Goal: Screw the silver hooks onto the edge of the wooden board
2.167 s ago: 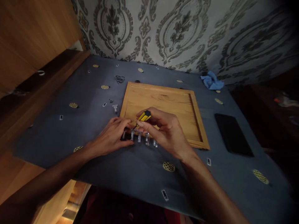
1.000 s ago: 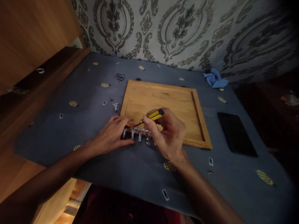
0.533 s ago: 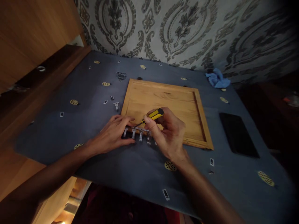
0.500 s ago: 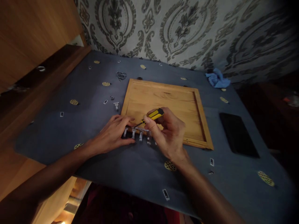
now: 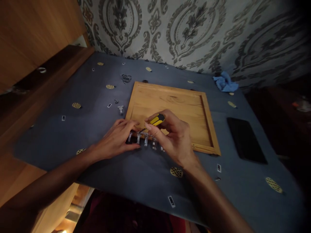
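Note:
A framed wooden panel (image 5: 170, 100) lies flat on the cloth, with a row of small metal hooks (image 5: 146, 140) along its near edge. My left hand (image 5: 119, 137) grips the near left corner, fingers over the frame and thumb stretched out below the hooks. In my right hand (image 5: 173, 136) is a yellow and black screwdriver (image 5: 157, 119), tilted. Its tip points down at a hook near my left fingertips; whether it sits in a screw is too small to tell. My right hand hides part of the frame and some of the row.
A loose metal hook (image 5: 120, 109) and small screws (image 5: 116, 101) lie left of the panel. Behind them is a dark wiry bundle (image 5: 126, 78). A black phone-like slab (image 5: 246, 139) and a blue cloth (image 5: 225, 82) are on the right. Patterned wallpaper (image 5: 155, 29) backs the table.
My right hand and the screwdriver's handle have shifted a little left, and the handle shows shorter. My left hand stays in place on the frame.

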A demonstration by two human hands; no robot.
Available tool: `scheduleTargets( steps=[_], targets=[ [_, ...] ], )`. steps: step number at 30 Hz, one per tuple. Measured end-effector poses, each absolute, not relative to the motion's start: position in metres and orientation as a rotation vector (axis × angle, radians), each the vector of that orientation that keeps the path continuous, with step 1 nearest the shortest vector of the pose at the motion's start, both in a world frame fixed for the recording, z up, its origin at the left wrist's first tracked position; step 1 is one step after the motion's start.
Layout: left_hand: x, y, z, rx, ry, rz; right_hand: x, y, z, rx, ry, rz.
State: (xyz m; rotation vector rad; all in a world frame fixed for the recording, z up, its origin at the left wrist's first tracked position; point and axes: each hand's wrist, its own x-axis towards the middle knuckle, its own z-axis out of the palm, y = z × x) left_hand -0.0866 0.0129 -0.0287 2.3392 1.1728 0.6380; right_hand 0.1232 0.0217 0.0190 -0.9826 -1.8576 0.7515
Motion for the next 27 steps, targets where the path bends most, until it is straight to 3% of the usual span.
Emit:
scheduleTargets(
  steps=[7, 27],
  targets=[
    [-0.087, 0.013, -0.029, 2.325, 1.179, 0.648, 0.129, 0.026, 0.029, -0.91, -1.969, 0.834],
    [-0.085, 0.013, -0.023, 2.306, 1.183, 0.606, 0.115, 0.021, 0.015, -1.002, -1.941, 0.435]
  ],
)
